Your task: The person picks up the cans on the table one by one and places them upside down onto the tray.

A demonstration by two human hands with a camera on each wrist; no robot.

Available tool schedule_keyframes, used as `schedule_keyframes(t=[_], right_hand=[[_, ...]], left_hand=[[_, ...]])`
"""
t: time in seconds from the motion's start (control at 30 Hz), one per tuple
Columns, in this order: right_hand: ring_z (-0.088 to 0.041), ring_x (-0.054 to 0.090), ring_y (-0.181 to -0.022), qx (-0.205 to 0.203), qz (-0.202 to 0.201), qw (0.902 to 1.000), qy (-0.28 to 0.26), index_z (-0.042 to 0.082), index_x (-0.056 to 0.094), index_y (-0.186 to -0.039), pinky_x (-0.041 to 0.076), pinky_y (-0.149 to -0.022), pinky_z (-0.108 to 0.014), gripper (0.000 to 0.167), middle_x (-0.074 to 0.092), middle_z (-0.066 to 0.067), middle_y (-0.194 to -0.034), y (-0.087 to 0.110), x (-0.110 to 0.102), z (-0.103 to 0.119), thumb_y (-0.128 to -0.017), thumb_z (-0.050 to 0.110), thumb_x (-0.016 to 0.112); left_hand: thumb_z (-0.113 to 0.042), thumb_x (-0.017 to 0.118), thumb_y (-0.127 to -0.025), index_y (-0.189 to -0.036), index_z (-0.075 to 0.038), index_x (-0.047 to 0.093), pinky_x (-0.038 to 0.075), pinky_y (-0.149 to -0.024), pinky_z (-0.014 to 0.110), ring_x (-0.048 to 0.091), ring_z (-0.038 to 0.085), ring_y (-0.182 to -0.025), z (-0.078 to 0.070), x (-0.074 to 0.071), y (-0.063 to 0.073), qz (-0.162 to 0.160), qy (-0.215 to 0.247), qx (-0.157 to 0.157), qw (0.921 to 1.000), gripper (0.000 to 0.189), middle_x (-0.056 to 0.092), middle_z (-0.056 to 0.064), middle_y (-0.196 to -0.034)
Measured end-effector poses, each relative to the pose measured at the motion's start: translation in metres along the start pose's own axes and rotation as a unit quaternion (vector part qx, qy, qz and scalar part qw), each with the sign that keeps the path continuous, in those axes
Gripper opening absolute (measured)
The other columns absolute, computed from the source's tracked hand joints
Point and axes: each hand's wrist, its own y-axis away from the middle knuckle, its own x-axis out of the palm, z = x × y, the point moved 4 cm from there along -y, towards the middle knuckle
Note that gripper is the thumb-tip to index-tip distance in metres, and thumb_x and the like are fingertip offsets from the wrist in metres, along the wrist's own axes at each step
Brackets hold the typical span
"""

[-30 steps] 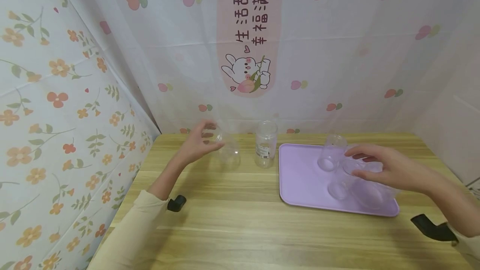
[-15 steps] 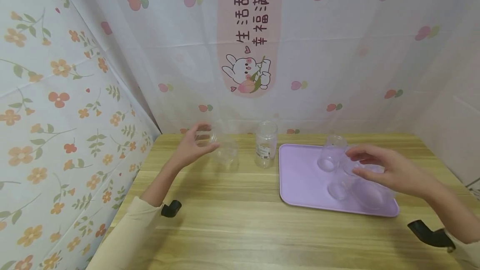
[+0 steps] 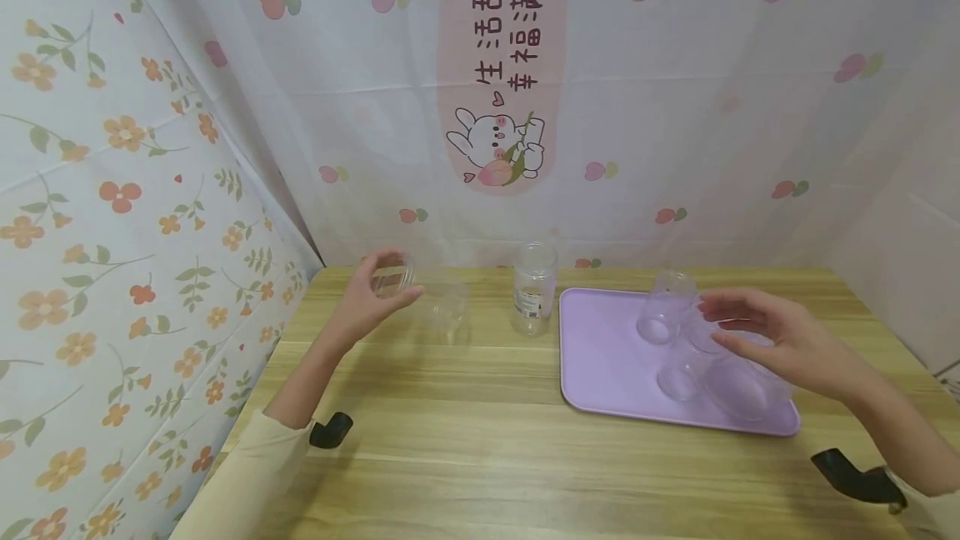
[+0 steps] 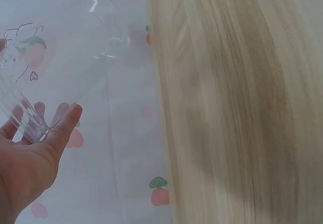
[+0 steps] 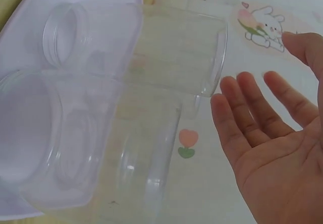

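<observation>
My left hand [image 3: 367, 304] grips a clear plastic jar [image 3: 446, 305] by its threaded mouth end. The jar is tilted over the left back of the table, its body pointing right. In the left wrist view, thumb and fingers curl round the ridged neck of that jar [image 4: 22, 110]. My right hand [image 3: 783, 344] hovers over the lilac tray [image 3: 600, 357] with fingers spread and nothing in them. In the right wrist view its fingertips [image 5: 222, 103] are right at the end of a clear jar [image 5: 174, 52]. Several clear jars stand on the tray's right half, partly behind this hand.
Left of the tray, a clear jar with a white label [image 3: 529, 304] stands upright on the wooden table [image 3: 450, 457]. A printed curtain [image 3: 360, 123] hangs along the back edge, and a floral cloth [image 3: 112, 273] borders the left side.
My left hand has moved left with the tilted jar, away from the labelled jar. My right hand has shifted slightly right over the tray; the jars there stay put.
</observation>
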Motion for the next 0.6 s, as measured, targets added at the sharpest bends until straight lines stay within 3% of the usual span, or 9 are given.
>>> schedule_keyframes(t=[0.23, 0.5, 0.6], right_hand=[[-0.013, 0.064, -0.111, 0.008, -0.012, 0.9995, -0.029, -0.007, 0.055, -0.133, 0.052, -0.089, -0.017, 0.049, 0.065, -0.006, -0.125, 0.0011, -0.0012, -0.001, -0.087, -0.02, 0.067], [-0.02, 0.063, -0.113, -0.001, -0.014, 0.9944, -0.105, -0.01, 0.05, -0.137, 0.053, -0.092, -0.022, 0.051, 0.062, -0.016, -0.126, 0.0017, -0.0014, -0.0017, -0.089, -0.024, 0.059], [-0.019, 0.064, -0.113, 0.01, -0.02, 0.9941, -0.106, -0.009, 0.05, -0.138, 0.053, -0.09, -0.023, 0.05, 0.062, -0.015, -0.126, 0.0022, -0.0007, -0.0017, -0.09, -0.022, 0.06]], left_hand=[[-0.017, 0.077, -0.092, -0.146, -0.004, 0.042, 0.053, -0.096, 0.051, 0.051, 0.041, -0.127, -0.0022, -0.0016, 0.0058, -0.009, 0.008, -0.005, 0.9999, 0.066, 0.047, 0.015, -0.143], [-0.011, 0.076, -0.092, -0.145, -0.005, 0.043, 0.057, -0.089, 0.036, 0.052, 0.041, -0.126, -0.0088, -0.0019, 0.0095, -0.019, 0.034, 0.003, 0.9993, 0.063, 0.046, 0.016, -0.143], [-0.011, 0.076, -0.091, -0.144, -0.005, 0.043, 0.057, -0.087, 0.033, 0.052, 0.041, -0.125, -0.0101, -0.0014, 0.0102, -0.02, 0.039, 0.007, 0.999, 0.063, 0.046, 0.016, -0.143]])
